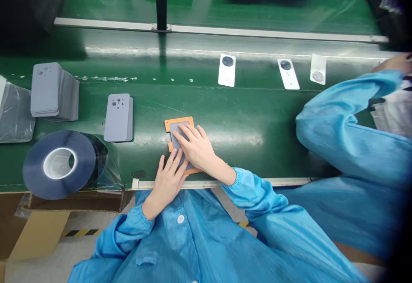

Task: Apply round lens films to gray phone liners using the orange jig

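Note:
An orange frame point(178, 121) lies on the green work surface near its front edge, with a grey panel point(174, 127) in it. My right hand point(197, 148) lies over the upper part of the panel, fingers spread and touching it. Lower down, my left hand point(169, 178) rests its outstretched fingers on the panel's lower part. Both hands cover much of the panel and the frame. To the left stands a short stack of grey panels point(117, 118) with round holes near the top.
Farther left are a taller stack of grey panels point(45, 90) and a big roll of film point(61, 164). White panels with dark discs point(227, 75) lie on the belt behind. A co-worker's blue sleeve point(347, 124) reaches in at right. An open cardboard box point(38, 236) sits below left.

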A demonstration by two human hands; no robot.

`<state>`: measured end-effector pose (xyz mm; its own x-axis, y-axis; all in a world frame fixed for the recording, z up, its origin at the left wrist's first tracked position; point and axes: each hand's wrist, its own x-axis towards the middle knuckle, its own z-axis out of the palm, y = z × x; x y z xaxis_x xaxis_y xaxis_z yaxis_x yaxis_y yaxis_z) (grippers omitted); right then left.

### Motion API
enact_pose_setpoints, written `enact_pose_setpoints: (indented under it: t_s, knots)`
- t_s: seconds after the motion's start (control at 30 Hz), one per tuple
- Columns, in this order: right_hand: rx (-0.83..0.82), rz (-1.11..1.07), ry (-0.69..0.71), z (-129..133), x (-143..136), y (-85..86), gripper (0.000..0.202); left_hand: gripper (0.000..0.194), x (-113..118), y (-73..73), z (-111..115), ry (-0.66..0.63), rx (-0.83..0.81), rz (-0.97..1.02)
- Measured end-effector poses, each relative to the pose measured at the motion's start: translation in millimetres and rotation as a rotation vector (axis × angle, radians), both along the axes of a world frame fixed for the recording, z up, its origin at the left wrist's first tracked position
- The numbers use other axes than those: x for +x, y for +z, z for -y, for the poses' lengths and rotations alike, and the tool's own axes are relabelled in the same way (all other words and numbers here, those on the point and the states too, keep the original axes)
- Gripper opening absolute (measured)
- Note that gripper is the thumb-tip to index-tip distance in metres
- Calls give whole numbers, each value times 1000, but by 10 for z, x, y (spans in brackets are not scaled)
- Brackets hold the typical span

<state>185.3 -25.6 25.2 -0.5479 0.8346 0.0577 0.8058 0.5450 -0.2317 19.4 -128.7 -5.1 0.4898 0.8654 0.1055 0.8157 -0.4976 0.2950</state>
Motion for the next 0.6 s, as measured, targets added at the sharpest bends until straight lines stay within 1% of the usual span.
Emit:
enact_pose_setpoints:
  t_s: [0.17,0.27,0.3,0.37,0.47,0.53,0.6]
  knots:
    - [-11,-33,-16,-52,-6,32,39,60,-1,10,-2,1,-18,-1]
    - [-36,-132,-40,-88,34,47,37,61,-4,14,-1,3,-20,14]
    - [-35,-176,-70,-93,53,56,37,61,-6,17,-1,5,-23,23]
    - [-13,-237,-180,-87,97,76,35,59,-11,26,-1,14,-31,53]
    - [-3,-205,-381,-52,157,94,32,60,-13,49,-8,33,-47,149]
    - [-58,-159,-427,-28,189,88,32,63,-11,80,-22,55,-53,270]
    - [-117,-151,-422,-10,216,79,32,64,-11,129,-44,85,-59,428]
